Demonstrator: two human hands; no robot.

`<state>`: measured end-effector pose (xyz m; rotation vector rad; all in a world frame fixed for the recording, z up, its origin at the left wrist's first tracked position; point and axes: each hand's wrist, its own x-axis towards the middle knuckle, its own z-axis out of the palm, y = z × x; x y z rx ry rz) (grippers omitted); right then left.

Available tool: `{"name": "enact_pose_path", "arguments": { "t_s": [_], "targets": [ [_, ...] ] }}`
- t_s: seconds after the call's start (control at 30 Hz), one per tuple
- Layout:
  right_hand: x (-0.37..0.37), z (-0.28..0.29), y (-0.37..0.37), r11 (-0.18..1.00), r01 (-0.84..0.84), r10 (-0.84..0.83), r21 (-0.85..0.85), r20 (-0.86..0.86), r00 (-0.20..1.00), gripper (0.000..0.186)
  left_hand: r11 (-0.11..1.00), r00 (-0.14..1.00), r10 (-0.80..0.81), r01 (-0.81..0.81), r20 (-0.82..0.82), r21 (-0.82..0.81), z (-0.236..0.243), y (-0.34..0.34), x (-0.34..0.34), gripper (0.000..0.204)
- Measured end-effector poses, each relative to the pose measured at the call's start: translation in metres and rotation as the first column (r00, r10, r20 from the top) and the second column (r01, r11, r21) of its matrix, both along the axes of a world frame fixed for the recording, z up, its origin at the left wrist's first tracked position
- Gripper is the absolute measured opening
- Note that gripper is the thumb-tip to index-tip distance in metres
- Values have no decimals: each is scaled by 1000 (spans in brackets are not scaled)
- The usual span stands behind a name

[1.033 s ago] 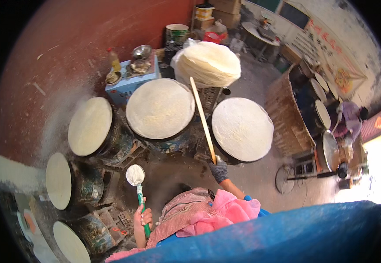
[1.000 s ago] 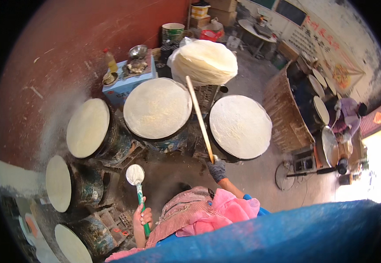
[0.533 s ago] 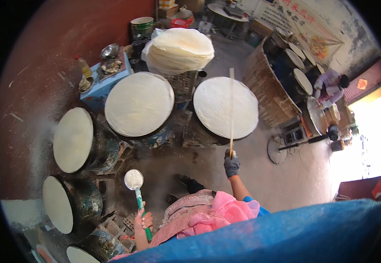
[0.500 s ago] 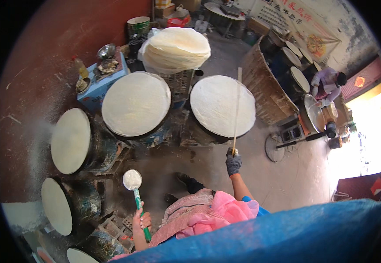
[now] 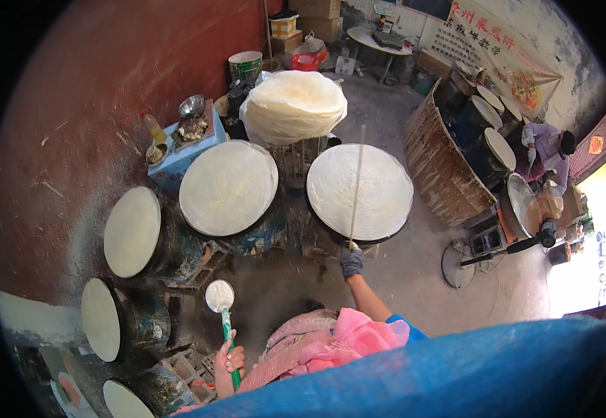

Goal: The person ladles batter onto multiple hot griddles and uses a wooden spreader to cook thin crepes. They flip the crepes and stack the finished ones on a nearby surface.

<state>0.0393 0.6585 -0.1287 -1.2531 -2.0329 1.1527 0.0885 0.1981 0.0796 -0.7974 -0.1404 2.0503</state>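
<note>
In the right hand (image 5: 351,262) is a slender, pale stick (image 5: 357,177).

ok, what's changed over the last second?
The right hand swung the wooden stick rightward, from the gap left of the white disc to over its right half, then back to its middle; contact unclear. Nothing newly gripped or released. Unchanged: the left hand holds the green-handled ladle.

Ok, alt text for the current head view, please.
The gloved right hand holds a stick across a pale round sheet; the bare left hand holds a ladle with white contents. Four more rounds curve off to the left, a stack of thin sheets stands beyond, and a co-worker is at far right.
</note>
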Motion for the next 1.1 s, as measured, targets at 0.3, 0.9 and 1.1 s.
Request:
{"name": "enact_pose_path", "arguments": {
  "t_s": [0.3,0.9,1.1],
  "targets": [
    [-60,56,-29,856,-515,514,-48,-42,857,36,992,999,-23,27,39,-121,13,29,-11,30],
    [66,32,211,873,181,-340,-454,-299,892,10,997,990,-80,79,-112,-19,10,67,-16,35],
    [90,19,148,895,116,-262,-430,-300,917,4,978,991,-132,125,-31,-167,4,43,-21,29]
  ]
}}
